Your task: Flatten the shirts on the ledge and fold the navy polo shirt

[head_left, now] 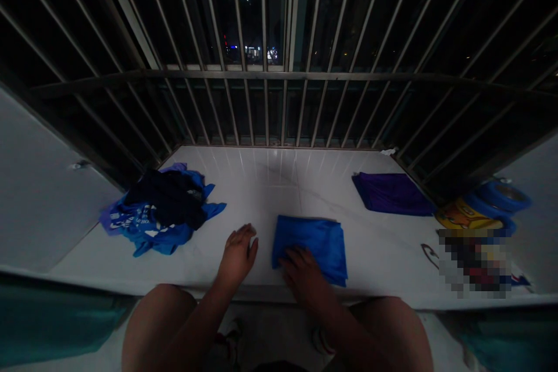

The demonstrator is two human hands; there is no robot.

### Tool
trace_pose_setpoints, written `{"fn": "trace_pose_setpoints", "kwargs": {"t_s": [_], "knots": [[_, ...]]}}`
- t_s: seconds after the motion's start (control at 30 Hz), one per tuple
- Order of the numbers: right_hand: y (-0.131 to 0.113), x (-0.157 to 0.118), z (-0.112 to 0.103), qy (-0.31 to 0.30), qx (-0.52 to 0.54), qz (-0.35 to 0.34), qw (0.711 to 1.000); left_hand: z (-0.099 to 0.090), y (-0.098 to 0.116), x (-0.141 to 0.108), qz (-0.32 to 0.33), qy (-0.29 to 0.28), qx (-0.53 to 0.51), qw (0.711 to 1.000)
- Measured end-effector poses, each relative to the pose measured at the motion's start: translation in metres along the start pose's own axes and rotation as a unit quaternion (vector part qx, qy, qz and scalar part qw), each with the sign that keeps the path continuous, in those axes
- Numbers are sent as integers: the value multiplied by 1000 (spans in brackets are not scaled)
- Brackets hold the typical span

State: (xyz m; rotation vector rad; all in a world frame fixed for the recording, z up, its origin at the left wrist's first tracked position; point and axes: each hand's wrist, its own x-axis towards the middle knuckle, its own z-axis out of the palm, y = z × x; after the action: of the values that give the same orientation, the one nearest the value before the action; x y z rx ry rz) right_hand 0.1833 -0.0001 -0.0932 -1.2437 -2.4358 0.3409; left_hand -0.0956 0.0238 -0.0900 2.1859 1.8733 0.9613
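Your right hand (pixel 303 276) lies flat on a folded blue garment (pixel 316 247), left hand (pixel 238 256) open and apart; folded: one purple garment (pixel 392 195); unfolded: a heap of blue and dark clothes (pixel 159 212)

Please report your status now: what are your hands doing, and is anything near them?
Right hand flat on folded blue cloth. Left hand open, beside the cloth. Blue garment pile to the left, folded purple cloth farther ahead.

Left hand (pixel 238 256) palm down, fingers loosely curled, right hand (pixel 303 277) flat, palm down, left forearm (pixel 196 317) and right forearm (pixel 331 325) bare, angled inward
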Motion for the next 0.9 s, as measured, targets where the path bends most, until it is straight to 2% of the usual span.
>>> {"fn": "trace_pose_setpoints", "kwargs": {"t_s": [0.07, 0.1, 0.17, 0.3, 0.37, 0.43, 0.53, 0.63, 0.7, 0.77, 0.83, 0.9], "knots": [[-25, -8, 16, -49, 15, -34, 998, -5, -1, -4, 11, 6, -42, 999], [-30, -12, 16, -57, 19, -38, 997, -7, -1, -7, 23, 7, -66, 998], [-23, -20, 5, -44, 2, -21, 999, -12, 3, -15, 60, -2, -104, 993], [28, -42, -31, 34, -97, 75, 992, -8, 28, -36, 120, -34, -127, 984], [56, -55, -42, 58, -126, 123, 983, 1, 50, -45, 131, -49, -133, 981], [72, -64, -48, 67, -118, 136, 981, 13, 76, -49, 126, -79, -132, 980], [69, -65, -57, 99, -44, 121, 987, 30, 115, -41, 100, -139, -116, 978], [40, -55, -72, 142, 52, 117, 982, 39, 144, -18, 72, -188, -112, 973], [20, -47, -80, 160, 88, 111, 977, 38, 153, 3, 30, -202, -134, 970], [6, -41, -82, 184, 89, 111, 973, 31, 154, 26, -37, -184, -186, 964], [4, -37, -76, 200, 68, 118, 970, 19, 149, 47, -121, -138, -277, 943], [11, -37, -63, 186, 40, 121, 974, 2, 136, 66, -205, -80, -409, 886]]}}
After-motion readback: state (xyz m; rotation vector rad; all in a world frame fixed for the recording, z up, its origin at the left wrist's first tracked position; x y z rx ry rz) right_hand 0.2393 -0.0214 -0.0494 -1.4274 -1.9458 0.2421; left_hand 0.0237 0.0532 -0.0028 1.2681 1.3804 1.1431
